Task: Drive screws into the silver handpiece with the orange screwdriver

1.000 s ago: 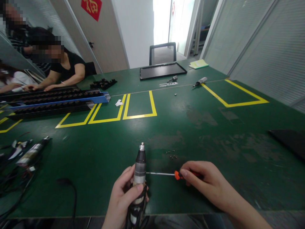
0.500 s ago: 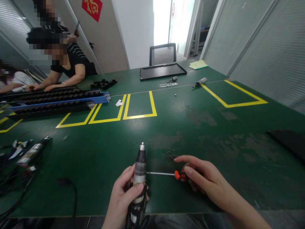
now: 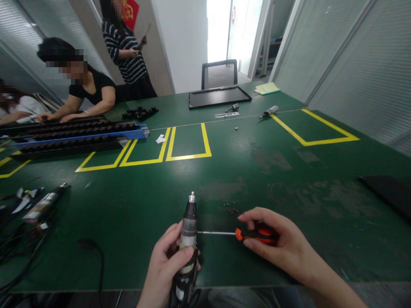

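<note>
My left hand [image 3: 173,261] is wrapped round an electric screwdriver [image 3: 189,231], a cylindrical tool with a black nose that points away from me. Its metal tip faces up the table, and its cord bunches below my hand. My right hand [image 3: 276,239] has its thumb and fingers round the red and black handle of a screwdriver [image 3: 221,233]. That screwdriver lies sideways, and its thin shaft reaches the side of the electric screwdriver. Whether the tip sits in a screw there cannot be seen. Several small screws [image 3: 233,210] lie on the table just beyond my right hand.
On the green table [image 3: 144,205] are a second electric screwdriver [image 3: 46,205] with cables at left, long black-and-blue rails [image 3: 128,133], a black frame [image 3: 220,96], another tool [image 3: 269,112] and a dark panel [image 3: 383,194] at right. Co-workers are at the far left.
My right hand's fingers have drawn back from the screws and shifted round the screwdriver handle, which shows more. My left hand stays put. A standing co-worker behind has moved right.
</note>
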Available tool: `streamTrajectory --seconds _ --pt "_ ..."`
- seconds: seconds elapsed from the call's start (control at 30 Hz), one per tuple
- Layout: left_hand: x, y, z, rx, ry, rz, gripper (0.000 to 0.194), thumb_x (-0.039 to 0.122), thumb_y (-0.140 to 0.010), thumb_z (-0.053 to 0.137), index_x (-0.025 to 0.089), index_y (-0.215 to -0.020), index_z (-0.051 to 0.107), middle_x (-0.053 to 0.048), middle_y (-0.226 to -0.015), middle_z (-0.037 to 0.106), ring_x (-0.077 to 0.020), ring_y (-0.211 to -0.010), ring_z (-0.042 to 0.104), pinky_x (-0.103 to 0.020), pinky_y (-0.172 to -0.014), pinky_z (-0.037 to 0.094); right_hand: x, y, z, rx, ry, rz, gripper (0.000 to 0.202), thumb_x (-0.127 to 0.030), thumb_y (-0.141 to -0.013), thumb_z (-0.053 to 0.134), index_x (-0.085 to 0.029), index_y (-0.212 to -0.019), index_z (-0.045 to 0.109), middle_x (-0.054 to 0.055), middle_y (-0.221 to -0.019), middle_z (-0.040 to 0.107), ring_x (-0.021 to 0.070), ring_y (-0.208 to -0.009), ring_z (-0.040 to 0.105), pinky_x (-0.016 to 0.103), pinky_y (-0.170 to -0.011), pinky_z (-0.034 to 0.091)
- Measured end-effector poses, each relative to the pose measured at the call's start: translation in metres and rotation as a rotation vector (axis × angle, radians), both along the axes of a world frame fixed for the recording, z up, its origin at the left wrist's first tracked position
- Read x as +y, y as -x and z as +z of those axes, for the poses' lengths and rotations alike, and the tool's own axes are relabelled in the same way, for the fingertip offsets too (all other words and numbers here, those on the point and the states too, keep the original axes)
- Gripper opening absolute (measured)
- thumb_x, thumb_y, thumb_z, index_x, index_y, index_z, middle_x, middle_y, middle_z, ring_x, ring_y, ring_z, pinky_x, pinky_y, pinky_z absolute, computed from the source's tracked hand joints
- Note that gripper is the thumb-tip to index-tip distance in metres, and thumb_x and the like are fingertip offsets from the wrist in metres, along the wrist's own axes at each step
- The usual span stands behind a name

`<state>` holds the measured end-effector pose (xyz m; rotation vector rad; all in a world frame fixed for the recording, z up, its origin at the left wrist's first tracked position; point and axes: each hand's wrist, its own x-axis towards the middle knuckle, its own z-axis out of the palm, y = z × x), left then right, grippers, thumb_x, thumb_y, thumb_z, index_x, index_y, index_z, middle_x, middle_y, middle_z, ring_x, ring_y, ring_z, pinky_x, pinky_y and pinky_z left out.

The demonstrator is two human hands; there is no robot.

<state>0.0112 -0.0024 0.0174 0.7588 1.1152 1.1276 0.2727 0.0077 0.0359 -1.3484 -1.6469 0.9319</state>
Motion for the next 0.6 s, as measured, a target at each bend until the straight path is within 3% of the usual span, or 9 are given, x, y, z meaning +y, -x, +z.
streamTrajectory --seconds 0.13,0.23,0.3,0.6 --pt "0.0005 0.0004 -0.0003 0.004 -0.004 -0.012 0.042 0.029 -0.071 0.086 0.016 -0.11 0.08 -0.003 -0.082 0.066 -0.0159 -0.056 0.066 -0.024 -0.048 0.055 0.002 0.0009 0.0038 -0.015 0.035 0.054 0.025 -0.024 -0.075 0.079 -0.022 -0.1 0.079 0.002 -0.083 0.07 0.0188 -0.075 0.068 0.026 -0.068 0.053" --pt "0.0009 0.0007 0.0002 0.021 -0.01 -0.024 0.039 0.03 -0.071 0.086 0.016 -0.107 0.081 -0.003 -0.08 0.065 -0.0154 -0.056 0.065 -0.023 -0.047 0.054 0.002 0.0028 0.0041 0.021 0.171 0.076 0.029 -0.04 -0.093 0.063 -0.019 -0.107 0.076 0.003 -0.075 0.07 0.0174 -0.064 0.065 0.026 -0.058 0.05" --pt "0.0011 0.0007 0.0008 0.03 -0.006 -0.028 0.038 0.031 -0.071 0.086 0.016 -0.105 0.081 -0.003 -0.081 0.065 -0.0155 -0.055 0.066 -0.024 -0.047 0.054 0.0016 0.0039 0.003 0.03 0.255 0.086 0.036 -0.042 -0.1 0.05 -0.017 -0.11 0.074 0.002 -0.068 0.068 0.0157 -0.055 0.061 0.025 -0.05 0.046" --pt "0.0009 0.0004 0.0025 0.037 0.0 -0.012 0.042 0.031 -0.069 0.087 0.017 -0.108 0.081 -0.004 -0.083 0.066 -0.0165 -0.056 0.067 -0.025 -0.047 0.054 -0.0001 0.0016 0.0033 -0.05 0.041 0.024 0.019 -0.023 -0.079 0.069 -0.018 -0.096 0.077 0.005 -0.078 0.072 0.0196 -0.07 0.07 0.028 -0.064 0.055"
